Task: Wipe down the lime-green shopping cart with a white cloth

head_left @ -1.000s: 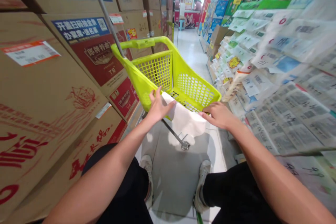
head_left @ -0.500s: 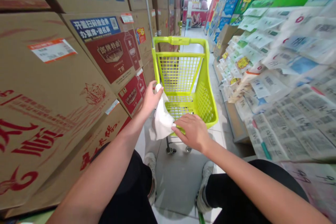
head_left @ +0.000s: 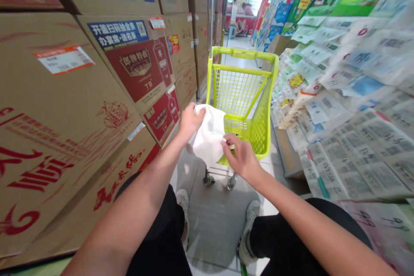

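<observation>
A white cloth (head_left: 209,136) is spread between my two hands, in front of the yellow-green shopping cart (head_left: 243,55). My left hand (head_left: 190,120) pinches the cloth's upper left corner between thumb and fingers. Its right edge is gripped in the fingertips of my right hand (head_left: 238,154). Behind the cloth, part of the cart's basket and lower frame is hidden. The cart stands upright on its wheels, just beyond my hands.
Stacked cardboard boxes (head_left: 129,60) line the left side. On the right are shelves of plastic-wrapped packages (head_left: 362,112). A metal pole (head_left: 211,13) rises by the cart's left side. Far down the aisle a person (head_left: 247,9) is visible near a pink counter.
The cart has shifted to the right in view. Both hands have moved slightly right, and the cloth, narrow and hanging before, is now opened wider.
</observation>
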`<act>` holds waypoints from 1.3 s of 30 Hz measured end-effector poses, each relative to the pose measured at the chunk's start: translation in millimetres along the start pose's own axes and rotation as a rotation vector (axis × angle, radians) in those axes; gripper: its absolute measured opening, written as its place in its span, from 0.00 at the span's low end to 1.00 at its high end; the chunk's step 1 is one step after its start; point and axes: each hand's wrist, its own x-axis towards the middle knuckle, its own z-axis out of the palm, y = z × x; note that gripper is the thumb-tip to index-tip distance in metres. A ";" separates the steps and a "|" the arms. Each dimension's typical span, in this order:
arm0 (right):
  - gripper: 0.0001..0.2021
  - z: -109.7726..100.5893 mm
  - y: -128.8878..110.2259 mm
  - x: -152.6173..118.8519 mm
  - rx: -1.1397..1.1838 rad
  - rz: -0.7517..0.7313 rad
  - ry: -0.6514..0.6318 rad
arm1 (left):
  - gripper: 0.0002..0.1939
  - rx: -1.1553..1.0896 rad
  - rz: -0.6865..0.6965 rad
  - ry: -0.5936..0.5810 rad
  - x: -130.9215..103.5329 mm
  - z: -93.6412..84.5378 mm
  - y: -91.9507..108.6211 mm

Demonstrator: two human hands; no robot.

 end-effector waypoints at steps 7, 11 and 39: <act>0.09 -95.7 38.6 14.0 -0.451 0.139 0.085 | 0.15 -0.316 -0.097 -0.266 -27.1 -26.6 14.3; 0.12 -108.6 42.5 14.4 -0.664 0.111 0.103 | 0.23 0.075 0.129 -0.347 -56.6 -41.0 41.2; 0.22 -55.8 21.4 -17.4 -0.794 -0.043 -0.530 | 0.35 -0.606 -0.452 -0.429 -24.1 44.2 34.4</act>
